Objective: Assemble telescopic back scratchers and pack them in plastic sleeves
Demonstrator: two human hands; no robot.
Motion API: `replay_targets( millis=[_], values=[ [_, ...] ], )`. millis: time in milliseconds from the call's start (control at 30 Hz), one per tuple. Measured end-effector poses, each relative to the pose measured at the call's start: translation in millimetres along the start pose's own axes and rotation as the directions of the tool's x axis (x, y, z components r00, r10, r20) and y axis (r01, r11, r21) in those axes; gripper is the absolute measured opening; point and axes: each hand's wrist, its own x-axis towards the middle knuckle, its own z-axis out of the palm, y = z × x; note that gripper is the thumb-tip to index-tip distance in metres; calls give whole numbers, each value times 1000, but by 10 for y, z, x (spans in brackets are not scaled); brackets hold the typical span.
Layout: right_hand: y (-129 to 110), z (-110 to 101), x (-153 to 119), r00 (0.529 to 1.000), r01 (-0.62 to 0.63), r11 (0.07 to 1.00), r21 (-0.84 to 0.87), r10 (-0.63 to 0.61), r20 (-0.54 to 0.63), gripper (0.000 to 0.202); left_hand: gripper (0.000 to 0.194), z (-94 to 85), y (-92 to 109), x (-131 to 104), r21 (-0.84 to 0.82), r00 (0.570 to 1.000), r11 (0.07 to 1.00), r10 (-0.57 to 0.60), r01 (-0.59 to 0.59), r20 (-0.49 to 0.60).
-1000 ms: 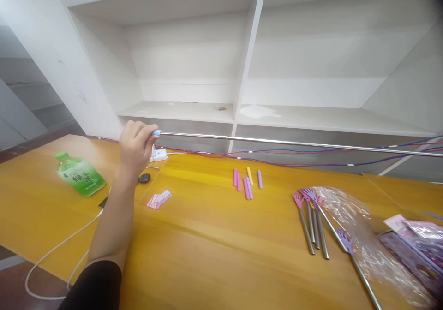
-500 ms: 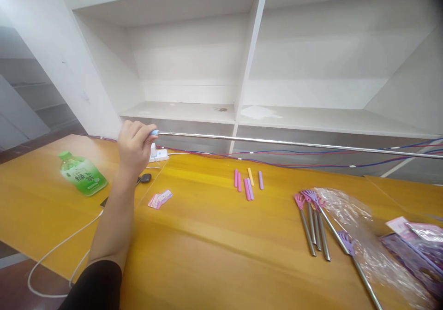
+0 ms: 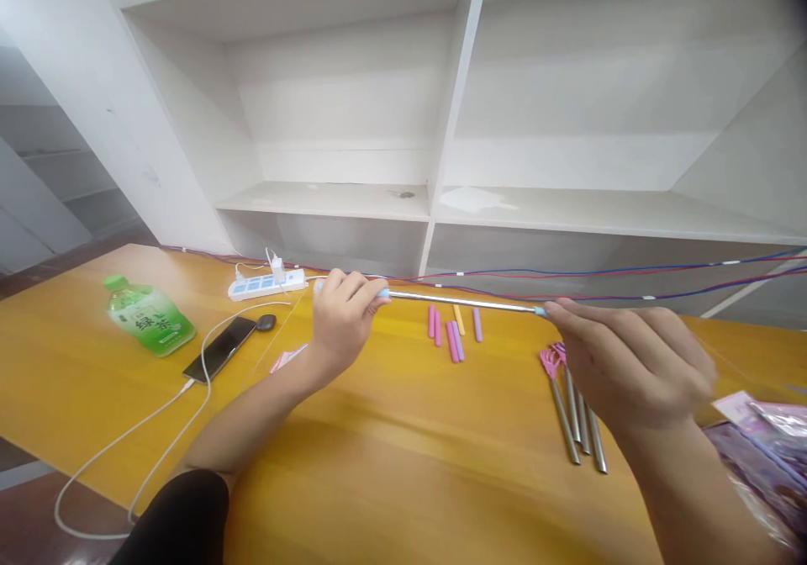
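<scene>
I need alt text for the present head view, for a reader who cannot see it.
A left hand and right hand hold a slim metal rod between them above a yellow table. Colourful sticks and pink-headed metal rods lie on it; a green bottle and a phone are at left.

Now you're holding a rod (image 3: 463,302) that's gleaming as smooth, polished metal, its blue ends (image 3: 540,311) looking like matt plastic. Below the rod, the tabletop (image 3: 403,464) is showing glossy wood grain, and those short sticks (image 3: 452,340) are looking matt and smooth. Right of it, metal tubes (image 3: 563,420) are shining, packets (image 3: 762,439) glinting in crinkled film. Left of it, a plastic bottle (image 3: 148,317) is looking smooth; above, the painted shelf (image 3: 334,201) is showing scuffs.
</scene>
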Motion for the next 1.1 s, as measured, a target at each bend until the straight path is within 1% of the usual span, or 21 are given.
replay_targets(
  millis=[67, 100, 167, 267, 333, 433, 533, 633, 767, 933, 1033, 1100],
  values=[
    [-68, 37, 35, 992, 119, 992, -30, -120, -39, 33, 34, 26, 36, -26, -32, 999, 999, -29, 30, 43],
    [-76, 36, 49, 988, 146, 989, -37, -147, -36, 35, 33, 20, 43, -29, -42, 997, 998, -37, 39, 61],
    [-64, 10, 66, 990, 139, 990, -34, -139, -6, 38, 32, -22, 59, -25, -50, 996, 998, -44, 48, 83],
    [-86, -37, 76, 990, 144, 990, 0, -144, -11, 38, 29, -124, 127, -18, -42, 995, 998, -37, 41, 91],
    [-177, -49, 83, 988, 151, 987, 51, -151, -3, 37, 26, -186, 209, -27, -16, 996, 1000, -14, 16, 83],
    [-393, -34, 81, 990, 135, 982, 135, -138, 13, 39, 23, -228, 352, -65, 29, 998, 999, 33, -34, 48],
    [-585, -11, 47, 987, 140, 969, 202, -152, 45, 43, 19, -200, 472, -113, 16, 996, 997, 76, -77, 44],
    [-668, -6, 21, 983, 155, 963, 221, -172, 61, 44, 15, -148, 541, -151, -31, 995, 996, 80, -79, 55],
    [-682, -16, 49, 986, 141, 961, 237, -157, 53, 39, 16, -112, 571, -181, -37, 997, 999, 39, -36, 66],
    [-722, -22, 64, 988, 122, 963, 240, -140, 63, 36, 16, -108, 599, -206, -46, 998, 998, 39, -38, 40],
    [-723, -53, 60, 985, 112, 964, 242, -140, 103, 35, 16, -101, 600, -205, -62, 998, 997, 43, -40, 45],
    [-694, -64, 63, 978, 108, 963, 246, -147, 147, 32, 19, -58, 564, -199, -88, 995, 996, 38, -30, 96]
  ],
)
